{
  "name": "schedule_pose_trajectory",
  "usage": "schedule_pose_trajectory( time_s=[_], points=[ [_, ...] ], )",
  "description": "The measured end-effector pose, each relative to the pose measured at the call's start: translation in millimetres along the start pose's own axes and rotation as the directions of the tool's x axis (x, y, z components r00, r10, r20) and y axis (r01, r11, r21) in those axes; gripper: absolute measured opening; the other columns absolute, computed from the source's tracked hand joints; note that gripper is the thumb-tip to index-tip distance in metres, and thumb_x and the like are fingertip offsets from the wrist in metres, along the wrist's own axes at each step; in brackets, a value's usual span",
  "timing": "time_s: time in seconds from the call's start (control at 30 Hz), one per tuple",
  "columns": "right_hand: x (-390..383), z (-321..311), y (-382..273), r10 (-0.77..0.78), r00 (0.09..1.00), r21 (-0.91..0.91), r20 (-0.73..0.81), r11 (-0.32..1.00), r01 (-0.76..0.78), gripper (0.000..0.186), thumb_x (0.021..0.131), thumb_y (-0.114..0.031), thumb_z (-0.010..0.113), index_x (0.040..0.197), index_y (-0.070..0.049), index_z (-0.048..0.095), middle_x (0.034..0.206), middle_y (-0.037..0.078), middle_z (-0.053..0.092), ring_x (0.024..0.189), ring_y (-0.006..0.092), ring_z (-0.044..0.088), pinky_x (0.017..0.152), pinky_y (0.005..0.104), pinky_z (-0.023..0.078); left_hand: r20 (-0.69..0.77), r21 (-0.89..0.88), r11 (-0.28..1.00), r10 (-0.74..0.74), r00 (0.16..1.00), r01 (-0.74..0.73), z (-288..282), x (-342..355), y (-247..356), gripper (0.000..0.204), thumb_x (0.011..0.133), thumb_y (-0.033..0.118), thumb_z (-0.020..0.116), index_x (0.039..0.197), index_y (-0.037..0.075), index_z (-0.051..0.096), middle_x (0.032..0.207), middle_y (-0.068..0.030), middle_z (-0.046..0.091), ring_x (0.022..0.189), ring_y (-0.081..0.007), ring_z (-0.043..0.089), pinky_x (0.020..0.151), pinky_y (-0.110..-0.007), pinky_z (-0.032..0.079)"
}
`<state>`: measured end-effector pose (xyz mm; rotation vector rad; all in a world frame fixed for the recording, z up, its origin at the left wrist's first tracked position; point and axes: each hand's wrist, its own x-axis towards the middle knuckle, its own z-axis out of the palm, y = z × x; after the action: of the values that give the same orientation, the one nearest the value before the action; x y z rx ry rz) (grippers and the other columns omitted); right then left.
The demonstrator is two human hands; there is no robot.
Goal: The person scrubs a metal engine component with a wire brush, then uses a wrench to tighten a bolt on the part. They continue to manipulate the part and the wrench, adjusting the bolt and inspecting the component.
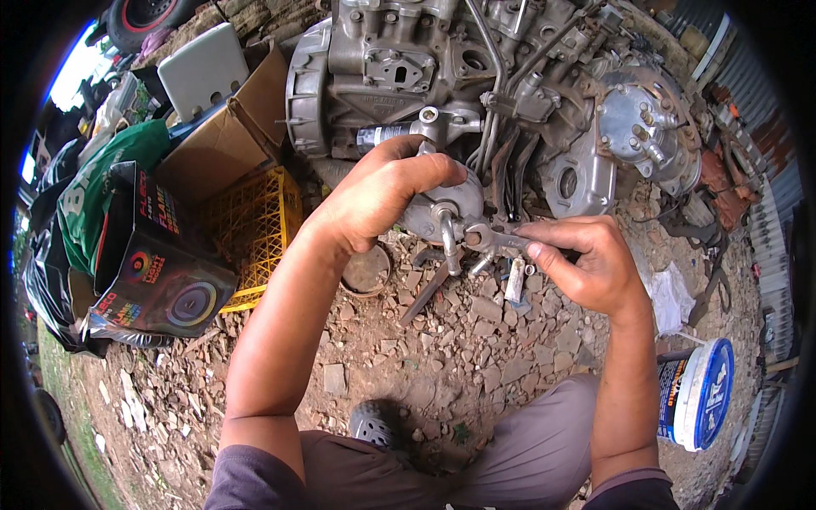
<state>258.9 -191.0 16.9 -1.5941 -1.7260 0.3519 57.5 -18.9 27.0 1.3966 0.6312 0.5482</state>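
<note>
My left hand [374, 191] is closed round the upper left of a round silver metal housing [463, 197], thumb over its top. A bent metal pipe [447, 238] comes out of the housing's face and points down. In my right hand [591, 263] is an open-ended wrench [508, 241], pinched between thumb and fingers. Its jaw sits at a fitting on the housing's lower right edge; how far it is seated I cannot tell. Just behind the housing stands a large grey engine [387, 102], with a dark cylindrical filter [381, 136] low on its side.
Broken stone covers the ground, with a shallow round tin [367, 272] and a small white tube [515, 280] on it. At left are a yellow crate [255, 246], a black printed box [161, 272] and a cardboard box [217, 149]. A blue-lidded bucket [710, 395] stands right.
</note>
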Motion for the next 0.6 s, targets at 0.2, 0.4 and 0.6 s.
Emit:
schedule_pose_trajectory(
  time_s=[0.2, 0.4, 0.6],
  points=[
    [-1.9, 2.5, -2.0, 0.019, 0.999, 0.010, 0.043, 1.000, -0.019, 0.021, 0.086, -0.008, 0.070, 0.104, 0.002, 0.075, 0.091, 0.021, 0.075, 0.079, 0.0278, 0.075, 0.072, 0.0347, 0.056, 0.013, 0.017, 1.000, -0.002, 1.000, 0.002, 0.6, -2.6, -2.1, 0.040, 0.082, 0.026, 0.066, 0.107, -0.004, 0.069, 0.101, -0.0141, 0.071, 0.089, -0.0211, 0.067, 0.081, -0.032, 0.054],
    [-1.7, 9.7, -3.9, 0.012, 0.999, 0.027, -0.033, 1.000, -0.011, 0.021, 0.087, -0.009, 0.071, 0.104, 0.003, 0.075, 0.091, 0.021, 0.075, 0.080, 0.0270, 0.075, 0.072, 0.0343, 0.056, 0.078, 0.017, 1.000, -0.011, 0.997, 0.010, -7.5, 3.8, 0.0, 0.041, 0.087, 0.020, 0.061, 0.118, -0.008, 0.061, 0.106, -0.0167, 0.070, 0.095, -0.0228, 0.070, 0.085, -0.035, 0.058],
    [-1.8, 8.1, -6.2, 0.033, 0.999, 0.023, -0.017, 0.999, -0.032, 0.021, 0.087, -0.009, 0.071, 0.103, 0.004, 0.075, 0.090, 0.021, 0.075, 0.078, 0.0265, 0.074, 0.071, 0.0340, 0.056, 0.033, 0.018, 1.000, -0.007, 0.999, 0.007, -7.2, 2.6, -1.8, 0.040, 0.087, 0.021, 0.060, 0.115, -0.008, 0.062, 0.105, -0.0169, 0.070, 0.093, -0.0224, 0.070, 0.086, -0.035, 0.057]
  ],
)
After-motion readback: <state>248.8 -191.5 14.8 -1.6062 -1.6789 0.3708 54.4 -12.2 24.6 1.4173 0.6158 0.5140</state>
